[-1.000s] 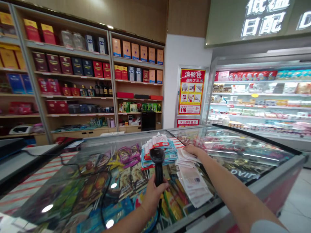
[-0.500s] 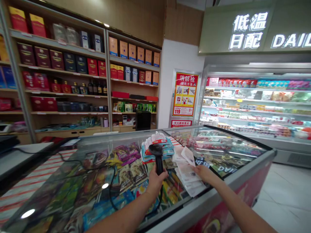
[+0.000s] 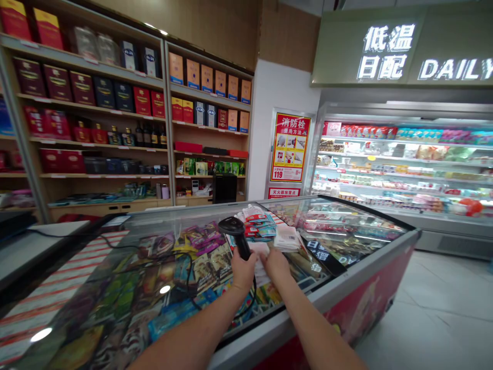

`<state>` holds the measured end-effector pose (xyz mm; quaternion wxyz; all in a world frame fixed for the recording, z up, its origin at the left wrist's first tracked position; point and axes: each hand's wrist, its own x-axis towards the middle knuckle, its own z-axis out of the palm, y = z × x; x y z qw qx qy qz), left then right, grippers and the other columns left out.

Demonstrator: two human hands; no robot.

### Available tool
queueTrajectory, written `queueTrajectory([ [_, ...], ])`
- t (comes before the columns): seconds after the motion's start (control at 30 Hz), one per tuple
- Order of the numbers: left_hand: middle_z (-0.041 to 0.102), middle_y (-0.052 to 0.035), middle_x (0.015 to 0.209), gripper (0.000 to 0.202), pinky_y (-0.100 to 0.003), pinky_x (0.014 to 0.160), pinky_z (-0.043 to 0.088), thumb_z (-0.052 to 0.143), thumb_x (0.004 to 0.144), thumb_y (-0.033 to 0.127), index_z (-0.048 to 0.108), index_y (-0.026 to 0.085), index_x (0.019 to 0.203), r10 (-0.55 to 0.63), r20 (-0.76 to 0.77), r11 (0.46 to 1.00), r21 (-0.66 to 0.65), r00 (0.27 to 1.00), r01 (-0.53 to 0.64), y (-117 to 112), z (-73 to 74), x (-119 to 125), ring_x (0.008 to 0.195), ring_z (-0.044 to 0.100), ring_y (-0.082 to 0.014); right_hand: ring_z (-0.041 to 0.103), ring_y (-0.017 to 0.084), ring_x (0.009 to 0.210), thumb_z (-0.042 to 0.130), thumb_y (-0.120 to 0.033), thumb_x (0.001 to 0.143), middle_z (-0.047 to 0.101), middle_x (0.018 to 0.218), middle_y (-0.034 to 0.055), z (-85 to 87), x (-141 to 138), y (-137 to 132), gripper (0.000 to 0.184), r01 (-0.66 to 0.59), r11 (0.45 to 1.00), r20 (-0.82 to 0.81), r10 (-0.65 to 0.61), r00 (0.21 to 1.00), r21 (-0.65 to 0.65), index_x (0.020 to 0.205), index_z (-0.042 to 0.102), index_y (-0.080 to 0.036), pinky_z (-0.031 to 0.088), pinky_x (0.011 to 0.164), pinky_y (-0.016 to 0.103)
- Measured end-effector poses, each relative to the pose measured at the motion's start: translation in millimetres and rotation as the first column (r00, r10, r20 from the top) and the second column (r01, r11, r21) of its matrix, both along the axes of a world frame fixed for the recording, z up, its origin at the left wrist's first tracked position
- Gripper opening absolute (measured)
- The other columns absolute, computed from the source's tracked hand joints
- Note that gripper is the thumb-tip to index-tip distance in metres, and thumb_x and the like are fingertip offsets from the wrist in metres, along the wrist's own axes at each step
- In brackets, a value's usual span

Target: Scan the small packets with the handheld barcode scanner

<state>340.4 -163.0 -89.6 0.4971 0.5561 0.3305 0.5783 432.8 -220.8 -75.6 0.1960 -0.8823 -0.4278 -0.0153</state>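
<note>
My left hand (image 3: pixel 243 270) is closed around the handle of a black barcode scanner (image 3: pixel 233 226), its head tilted up and to the left. Close beside it, my right hand (image 3: pixel 276 266) has its fingers closed on a white packet (image 3: pixel 262 277) lying low over the freezer's glass top. The fingers partly hide this packet. Just beyond my right hand sits a pile of similar white packets (image 3: pixel 287 238). Left of that pile are red, white and blue packets (image 3: pixel 259 225) in a loose stack, partly behind the scanner. A black cable (image 3: pixel 188 277) loops across the glass.
The chest freezer (image 3: pixel 370 293) has bagged frozen goods under its glass. A white counter (image 3: pixel 57 241) stands at the left. Shelves of boxes and bottles (image 3: pixel 115 136) line the back wall. An open refrigerated display (image 3: pixel 408 169) is at the right.
My right hand has moved left with a white packet, close to the scanner. The scanner has turned and shifted slightly left. The white packets by the stack now form a neater pile.
</note>
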Motion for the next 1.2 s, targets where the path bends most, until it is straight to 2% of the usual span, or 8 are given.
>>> queueTrajectory([
  [0.13, 0.057, 0.0020, 0.057, 0.020, -0.029, 0.061, 0.045, 0.059, 0.055, 0.031, 0.054, 0.019, 0.071, 0.041, -0.012, 0.999, -0.034, 0.999, -0.042, 11.1, -4.2, -1.8, 0.056, 0.054, -0.0159, 0.055, 0.035, 0.116, 0.050, -0.043, 0.088, 0.059, 0.121, 0.0249, -8.0, 8.1, -11.3, 0.056, -0.089, 0.987, 0.086, 0.078, 0.993, 0.130, 0.127, 0.057, -0.003, 0.041, 0.098, 0.042],
  [0.23, 0.055, 0.0029, 0.056, 0.022, -0.028, 0.058, 0.044, 0.058, 0.055, 0.031, 0.053, 0.019, 0.073, 0.046, 0.001, 0.997, -0.070, 0.999, -0.046, 14.1, -5.4, -1.1, 0.053, 0.053, -0.0154, 0.052, 0.029, 0.121, 0.072, -0.036, 0.071, 0.052, 0.133, 0.0146, -28.9, 25.1, -30.8, 0.073, -0.434, 0.889, 0.106, 0.422, 0.900, 0.144, 0.138, 0.048, -0.019, 0.039, 0.104, 0.039],
  [0.33, 0.053, 0.0041, 0.054, 0.023, -0.028, 0.056, 0.044, 0.057, 0.054, 0.031, 0.053, 0.019, 0.073, 0.043, -0.009, 0.996, -0.075, 0.999, -0.043, 11.9, -4.2, -0.8, 0.051, 0.052, -0.0149, 0.049, 0.027, 0.124, 0.076, -0.030, 0.068, 0.047, 0.137, 0.0121, -38.5, 32.8, -33.5, 0.072, -0.539, 0.832, 0.101, 0.529, 0.842, 0.132, 0.135, 0.053, -0.024, 0.038, 0.105, 0.038],
  [0.53, 0.056, 0.0021, 0.059, 0.029, -0.029, 0.059, 0.047, 0.060, 0.055, 0.033, 0.056, 0.018, 0.080, 0.020, -0.021, 1.000, -0.018, 1.000, -0.020, 9.6, -5.8, -1.9, 0.058, 0.057, -0.0173, 0.056, 0.027, 0.111, 0.073, -0.031, 0.071, 0.058, 0.119, 0.0111, -29.9, 47.2, -25.2, 0.055, -0.565, 0.799, 0.274, 0.507, 0.817, 0.205, 0.124, 0.059, -0.023, 0.044, 0.099, 0.041],
  [0.7, 0.057, 0.0013, 0.058, 0.027, -0.028, 0.060, 0.047, 0.060, 0.056, 0.032, 0.056, 0.018, 0.080, 0.051, -0.074, 0.998, -0.030, 0.996, -0.053, 11.6, -9.6, -2.1, 0.061, 0.060, -0.0190, 0.051, 0.034, 0.119, 0.056, -0.029, 0.081, 0.056, 0.126, 0.0196, -53.4, 114.6, -45.6, 0.052, -0.140, 0.838, 0.344, -0.060, 0.937, 0.527, 0.130, 0.051, -0.014, 0.042, 0.099, 0.050],
  [0.9, 0.055, 0.0035, 0.049, 0.025, -0.026, 0.051, 0.043, 0.058, 0.057, 0.033, 0.054, 0.019, 0.078, 0.005, -0.081, 0.994, -0.108, 0.997, -0.014, 9.4, -8.9, -1.3, 0.047, 0.056, -0.0165, 0.069, 0.027, 0.090, 0.033, -0.013, 0.087, 0.072, 0.098, 0.0152, -53.1, 165.4, -52.5, 0.043, -0.041, 0.942, 0.261, -0.049, 0.964, 0.332, 0.113, 0.067, -0.014, 0.053, 0.082, 0.041],
  [1.07, 0.055, 0.0032, 0.047, 0.022, -0.026, 0.051, 0.044, 0.058, 0.057, 0.031, 0.053, 0.019, 0.075, -0.014, -0.082, 0.993, -0.114, 0.997, 0.004, 8.5, -7.4, -1.7, 0.046, 0.056, -0.0166, 0.066, 0.027, 0.103, 0.032, -0.022, 0.091, 0.068, 0.117, 0.0151, -17.2, 139.0, -55.2, 0.044, -0.171, 0.790, 0.363, -0.069, 0.929, 0.589, 0.121, 0.063, -0.014, 0.051, 0.090, 0.044],
  [1.2, 0.057, 0.0022, 0.053, 0.022, -0.027, 0.053, 0.045, 0.058, 0.056, 0.029, 0.054, 0.019, 0.075, 0.034, -0.093, 0.995, -0.088, 0.995, -0.042, 9.0, -6.5, -2.3, 0.050, 0.057, -0.0165, 0.056, 0.023, 0.122, 0.031, -0.014, 0.090, 0.062, 0.129, 0.0117, -10.5, 80.6, -26.4, 0.047, -0.428, 0.772, 0.461, 0.199, 0.865, 0.470, 0.128, 0.059, -0.017, 0.040, 0.106, 0.045],
])
